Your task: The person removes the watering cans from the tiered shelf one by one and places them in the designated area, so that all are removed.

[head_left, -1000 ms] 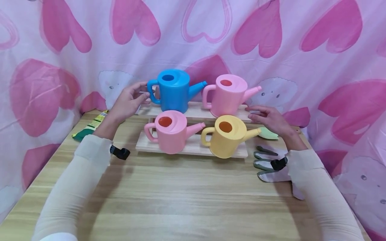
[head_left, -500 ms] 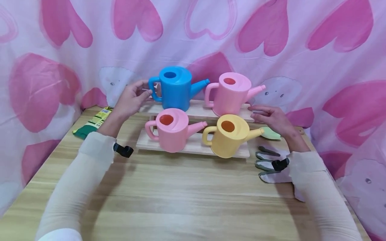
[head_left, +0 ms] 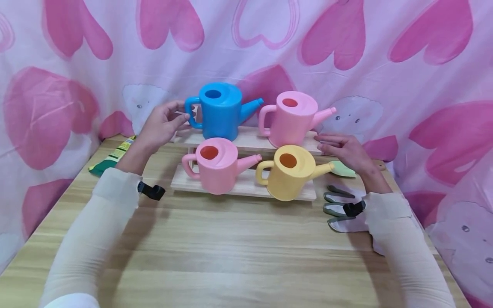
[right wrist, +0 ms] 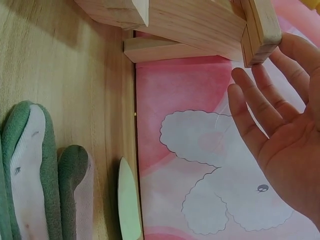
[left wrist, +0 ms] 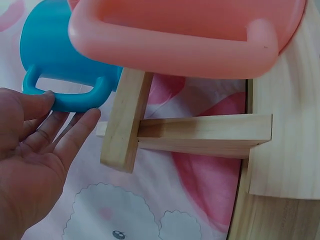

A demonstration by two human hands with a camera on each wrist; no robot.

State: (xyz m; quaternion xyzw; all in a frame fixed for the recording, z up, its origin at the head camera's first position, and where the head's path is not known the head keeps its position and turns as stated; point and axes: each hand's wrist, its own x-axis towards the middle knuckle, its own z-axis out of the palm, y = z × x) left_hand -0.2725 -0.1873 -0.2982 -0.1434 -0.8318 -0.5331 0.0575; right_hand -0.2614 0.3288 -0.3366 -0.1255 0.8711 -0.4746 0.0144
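A blue watering can (head_left: 221,113) and a pink watering can (head_left: 292,122) stand on the upper step of a pale wooden shelf (head_left: 246,188). Below them, another pink watering can (head_left: 217,169) and a yellow watering can (head_left: 290,177) stand on the lower step. My left hand (head_left: 159,126) pinches the blue can's handle (left wrist: 80,101); its thumb is on the near side, with some fingers passing behind. At the right end of the upper step is my right hand (head_left: 346,154). Its fingers (right wrist: 272,95) are extended, with fingertips right at the wooden end.
A green and yellow packet (head_left: 113,158) lies on the left of the wooden table (head_left: 231,252). On the right are grey-green and white gloves (head_left: 346,209) and a light green blade-shaped piece (head_left: 343,169). A pink heart-patterned curtain (head_left: 265,30) hangs behind.
The left thumb has come in against the blue can's handle, and that can has shifted very slightly. The right hand stays at the shelf's end. The head view has tilted a little.
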